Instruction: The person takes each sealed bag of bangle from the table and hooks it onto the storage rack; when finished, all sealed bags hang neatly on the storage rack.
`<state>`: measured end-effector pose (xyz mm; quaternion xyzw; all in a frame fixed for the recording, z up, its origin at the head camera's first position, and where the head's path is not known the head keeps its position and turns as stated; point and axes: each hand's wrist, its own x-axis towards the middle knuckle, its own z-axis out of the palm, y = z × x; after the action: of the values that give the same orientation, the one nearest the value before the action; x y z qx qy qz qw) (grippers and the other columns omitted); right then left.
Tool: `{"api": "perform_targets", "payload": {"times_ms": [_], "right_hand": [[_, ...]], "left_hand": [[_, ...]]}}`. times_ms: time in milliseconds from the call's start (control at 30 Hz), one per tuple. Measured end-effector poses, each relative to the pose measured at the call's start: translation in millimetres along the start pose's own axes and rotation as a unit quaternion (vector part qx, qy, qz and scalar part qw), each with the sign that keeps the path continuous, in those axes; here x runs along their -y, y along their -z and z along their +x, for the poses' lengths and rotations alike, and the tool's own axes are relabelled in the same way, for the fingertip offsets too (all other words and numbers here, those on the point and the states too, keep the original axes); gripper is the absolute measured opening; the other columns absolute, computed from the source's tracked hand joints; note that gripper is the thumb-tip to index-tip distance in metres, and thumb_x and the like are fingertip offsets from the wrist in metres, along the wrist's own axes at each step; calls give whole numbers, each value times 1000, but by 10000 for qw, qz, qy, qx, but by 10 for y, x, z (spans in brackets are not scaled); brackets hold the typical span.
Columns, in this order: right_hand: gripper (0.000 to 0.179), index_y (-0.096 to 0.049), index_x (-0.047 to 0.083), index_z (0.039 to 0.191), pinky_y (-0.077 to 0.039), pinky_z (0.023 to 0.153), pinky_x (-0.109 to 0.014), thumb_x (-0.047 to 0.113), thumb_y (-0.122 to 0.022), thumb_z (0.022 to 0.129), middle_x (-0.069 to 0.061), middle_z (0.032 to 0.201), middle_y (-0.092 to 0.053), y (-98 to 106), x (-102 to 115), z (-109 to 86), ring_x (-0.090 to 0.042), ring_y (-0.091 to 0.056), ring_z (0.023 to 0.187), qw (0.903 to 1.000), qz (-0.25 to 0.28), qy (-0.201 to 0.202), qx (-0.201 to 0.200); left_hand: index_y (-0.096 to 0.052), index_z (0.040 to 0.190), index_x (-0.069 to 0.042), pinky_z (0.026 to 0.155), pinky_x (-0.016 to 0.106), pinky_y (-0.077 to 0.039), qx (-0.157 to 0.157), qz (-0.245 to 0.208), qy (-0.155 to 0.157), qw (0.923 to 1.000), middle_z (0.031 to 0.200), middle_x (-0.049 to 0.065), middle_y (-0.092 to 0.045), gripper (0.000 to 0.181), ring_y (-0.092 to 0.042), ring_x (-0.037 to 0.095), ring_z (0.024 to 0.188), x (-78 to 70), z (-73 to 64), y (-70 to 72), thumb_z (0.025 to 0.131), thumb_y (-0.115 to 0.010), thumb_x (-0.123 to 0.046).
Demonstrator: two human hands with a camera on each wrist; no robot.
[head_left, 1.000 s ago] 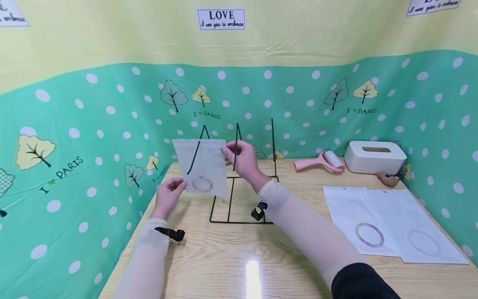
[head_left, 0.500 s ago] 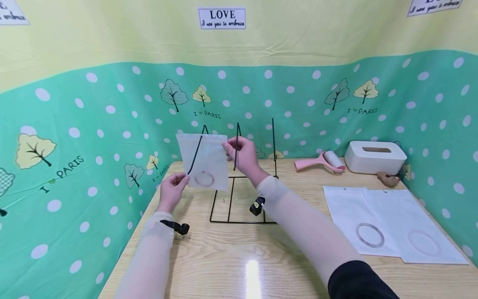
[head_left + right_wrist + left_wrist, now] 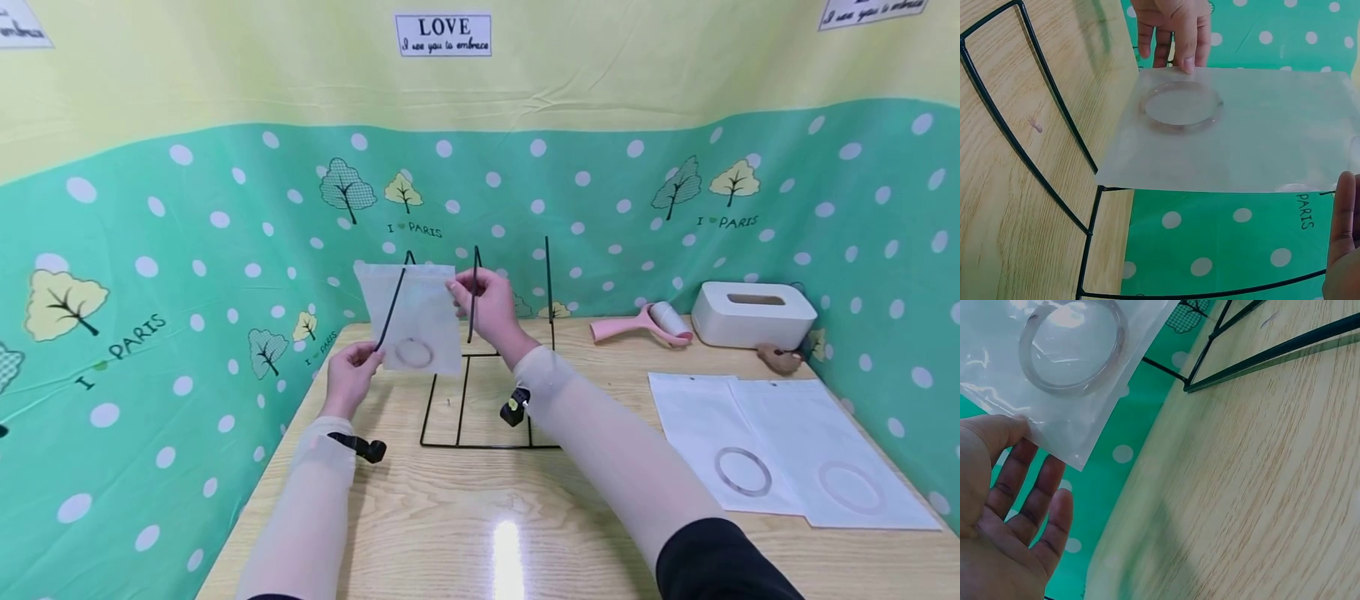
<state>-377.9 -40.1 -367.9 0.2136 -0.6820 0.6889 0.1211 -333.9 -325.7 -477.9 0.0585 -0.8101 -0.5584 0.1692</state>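
Observation:
A translucent flat bag (image 3: pixel 423 312) hangs upright between the two hands over the table. Inside it, near the bottom, lies a ring-shaped bangle (image 3: pixel 1069 387). My left hand (image 3: pixel 348 383) pinches the bag's lower left edge between thumb and finger, its other fingers loosely spread in the left wrist view. At the upper right edge, my right hand (image 3: pixel 492 310) pinches the bag near its top. A black wire rack (image 3: pixel 495 447) stands behind and below; its left slanted prong (image 3: pixel 391 308) crosses in front of the bag in the head view, and the middle prong overlaps the right hand.
Two white bags (image 3: pixel 693 417) with bangles in them lie overlapping on the table's right side. Behind them are a white tissue box (image 3: pixel 727 325), a small brown object (image 3: pixel 780 360) and a pink lint roller (image 3: pixel 626 328). A green dotted cloth (image 3: pixel 585 204) encloses the table.
The bag has risen slightly and shifted a little right. My left hand has moved up and right with it, while my right hand has risen slightly, both keeping their pinch.

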Motion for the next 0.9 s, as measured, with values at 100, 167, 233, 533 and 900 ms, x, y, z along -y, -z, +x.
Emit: {"api": "perform_targets", "payload": {"times_ms": [100,167,233,533,900], "right_hand": [[17,-76,7,103,-62,68,-35,24,-76,99,-10,91,-69,-1,13,-5,-24,-70,78,10000,-9,-41,37],[16,-76,7,103,-62,68,-35,23,-76,99,-10,90,-70,3,23,-10,-25,-70,77,9999,-24,-79,59],[16,-76,8,103,-61,67,-35,23,-76,99,-10,91,-70,11,32,-15,-25,-70,76,9999,-68,-119,89],[17,-76,6,106,-61,68,-35,22,-76,99,-10,93,-70,42,41,-6,-26,-70,80,9995,-85,-217,203],[19,-76,10,108,-61,72,-44,27,-76,99,-7,100,-72,100,44,-24,-27,-72,74,9988,-334,-271,231]], "left_hand": [[-73,121,-5,80,24,-54,-27,48,28,10000,110,11,-71,33,-65,19,97,-1,4,-9,101,-74,-31],[-73,121,-5,79,24,-54,-25,38,63,10000,109,11,-71,31,-65,20,97,-1,5,-12,101,-74,-29],[-72,121,-5,79,24,-54,-19,61,95,9999,109,12,-71,32,-66,20,97,-1,6,-13,101,-73,-29],[-72,122,-3,76,22,-56,-13,-5,66,10000,110,15,-71,30,-67,33,102,-7,9,-29,102,-73,-25],[-72,123,-6,78,22,-57,11,6,156,9999,114,13,-72,31,-67,20,98,-8,11,-29,101,-73,-29]]}}
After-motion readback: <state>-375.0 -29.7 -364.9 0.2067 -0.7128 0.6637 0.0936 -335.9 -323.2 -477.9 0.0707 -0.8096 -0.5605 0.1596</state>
